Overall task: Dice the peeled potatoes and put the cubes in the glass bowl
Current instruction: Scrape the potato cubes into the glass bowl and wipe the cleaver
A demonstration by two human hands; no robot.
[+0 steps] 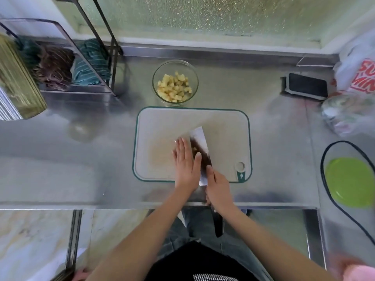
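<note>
One glass bowl [175,82] sits just behind one cutting board [162,126], holding a heap of potato cubes [174,88] too many to count. On the board are two hands and one knife [199,140]. One green plate [349,181] lies right of the board.

Bare forearms [142,230] without sleeves, a black top [194,258] with a checkered patch, and grey jeans [176,232].

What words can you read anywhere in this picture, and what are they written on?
"SU": big red letters, cut off by the picture's edge, on the white plastic bag at the far right.
"MIN": the red line below it on the same bag, also cut off.
A small white mark on the green corner tab of the cutting board: too small to read.
Nothing else carries readable writing.
</note>
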